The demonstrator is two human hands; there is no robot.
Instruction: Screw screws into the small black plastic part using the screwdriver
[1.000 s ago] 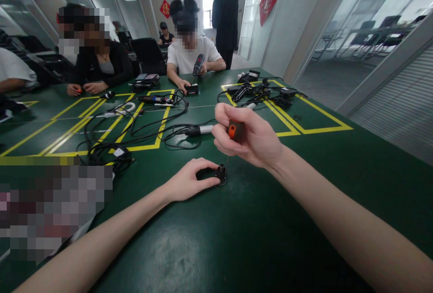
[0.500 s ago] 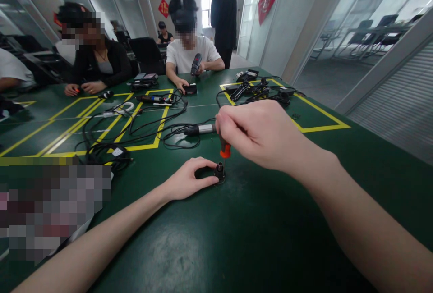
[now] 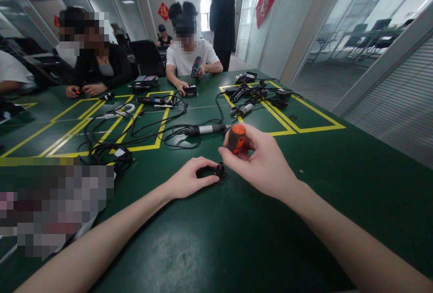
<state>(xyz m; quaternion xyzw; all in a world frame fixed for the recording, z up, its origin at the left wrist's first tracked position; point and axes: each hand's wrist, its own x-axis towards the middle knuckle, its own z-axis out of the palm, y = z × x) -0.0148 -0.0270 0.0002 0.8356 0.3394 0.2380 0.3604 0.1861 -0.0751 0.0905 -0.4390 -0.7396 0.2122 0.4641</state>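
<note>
My left hand (image 3: 192, 176) rests on the green table and pinches a small, dark, round part (image 3: 220, 172) between thumb and fingers. A short stub sticks up from the top of that part. Just up and to the right, my right hand (image 3: 262, 160) grips a screwdriver (image 3: 237, 139) with a grey and orange handle. The orange end of the handle faces me, and its shaft and tip are hidden. Behind the hands lies a black and silver pen-shaped power tool (image 3: 206, 129) with a cable.
Coiled black cables (image 3: 113, 155) and a blurred-out flat item (image 3: 61, 207) lie to the left. Tools and cables (image 3: 250, 92) fill the taped area at the back right. Across the green table (image 3: 216, 239), a person in white (image 3: 192, 56) holds a power drill (image 3: 196, 66).
My right hand has dropped and turned, so the screwdriver's handle end now faces me and its shaft no longer shows. The left hand still holds the round part in place.
</note>
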